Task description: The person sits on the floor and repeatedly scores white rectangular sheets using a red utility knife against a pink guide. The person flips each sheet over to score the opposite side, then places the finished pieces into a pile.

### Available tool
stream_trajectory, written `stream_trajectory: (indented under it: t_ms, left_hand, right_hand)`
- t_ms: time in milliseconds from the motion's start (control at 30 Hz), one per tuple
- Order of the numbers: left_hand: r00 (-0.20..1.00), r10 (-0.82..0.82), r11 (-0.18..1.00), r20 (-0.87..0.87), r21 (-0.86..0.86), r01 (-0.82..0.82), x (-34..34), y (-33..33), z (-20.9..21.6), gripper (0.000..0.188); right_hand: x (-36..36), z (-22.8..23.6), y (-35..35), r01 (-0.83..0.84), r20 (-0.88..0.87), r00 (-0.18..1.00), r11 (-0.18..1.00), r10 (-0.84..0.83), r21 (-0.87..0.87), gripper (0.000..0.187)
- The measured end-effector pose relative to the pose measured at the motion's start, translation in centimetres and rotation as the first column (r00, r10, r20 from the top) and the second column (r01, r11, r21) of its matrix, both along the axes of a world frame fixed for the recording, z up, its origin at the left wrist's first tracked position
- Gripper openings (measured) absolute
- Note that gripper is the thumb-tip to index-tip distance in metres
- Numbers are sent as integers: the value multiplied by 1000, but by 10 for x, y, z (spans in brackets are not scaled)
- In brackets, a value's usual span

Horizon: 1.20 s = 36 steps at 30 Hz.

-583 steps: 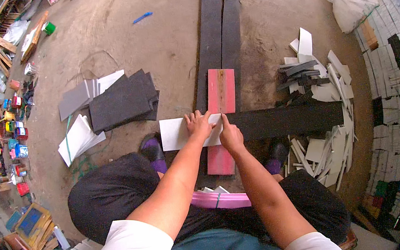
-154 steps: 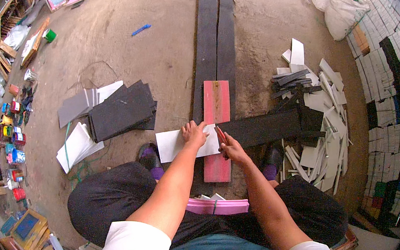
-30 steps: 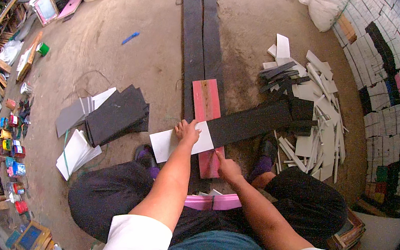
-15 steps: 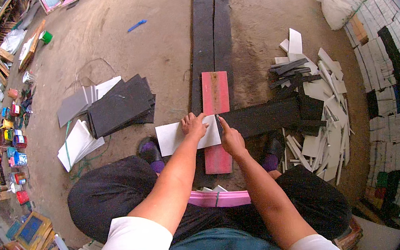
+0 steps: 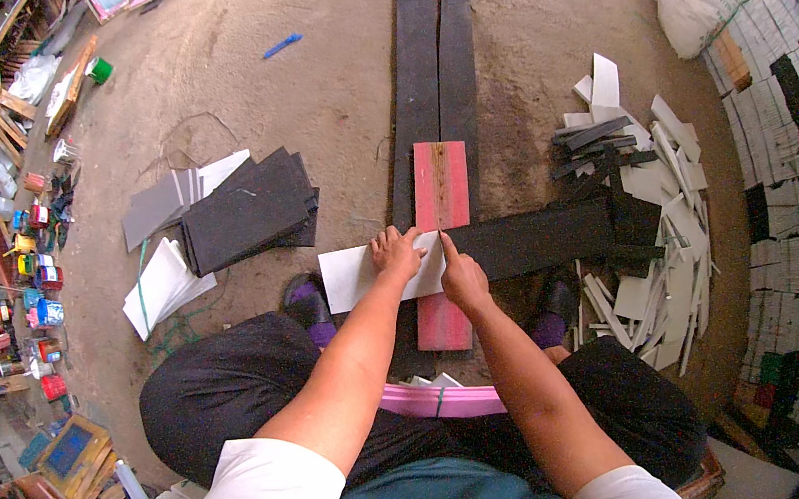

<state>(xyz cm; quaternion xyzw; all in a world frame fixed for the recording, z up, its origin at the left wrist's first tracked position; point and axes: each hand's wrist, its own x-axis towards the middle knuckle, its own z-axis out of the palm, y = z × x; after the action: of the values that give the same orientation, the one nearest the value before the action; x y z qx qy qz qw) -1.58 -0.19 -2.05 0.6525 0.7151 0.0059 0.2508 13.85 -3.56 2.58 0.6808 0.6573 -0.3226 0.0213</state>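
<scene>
Matt black strip [image 5: 540, 241], smooth white sheet [image 5: 351, 278], scuffed pink board [image 5: 445, 324], rough floor [image 5: 319, 98]

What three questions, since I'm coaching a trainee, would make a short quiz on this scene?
1. Which hand has its fingers spread on the white sheet?
2. Fill in: The dark stack lies to the ____ of the pink board.
3. True or false: The pink board lies on top of the white sheet.

Key:
1. The left hand.
2. left
3. False; the white sheet lies across the pink board.
</scene>
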Motion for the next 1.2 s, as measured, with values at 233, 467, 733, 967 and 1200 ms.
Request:
stream_trajectory:
  t_ms: [233,467,733,967,1200]
  left_hand:
    - [999,35,999,-32,9,-35,-2,2,-12,43]
    - [999,38,999,-5,-7,-38,-2,3,-12,44]
    - [999,36,999,-9,30,-35,-2,2,-19,44]
    - [1000,13,1000,12,-13,-13,-2,6,-21,45]
    - [997,-74,996,37,-40,76,-11,11,-19,48]
  right_hand:
    - [-10,13,16,-60,52,997,997,62,-42,55]
    - [-5,25,-17,-13,47,999,996,18,-93,55]
    - [7,13,-70,-14,52,999,997,18,-71,65]
    - [21,-1,-105,-34,60,997,996,39,-81,54]
    - [19,19,-105,27,74,997,993,-19,-112,67]
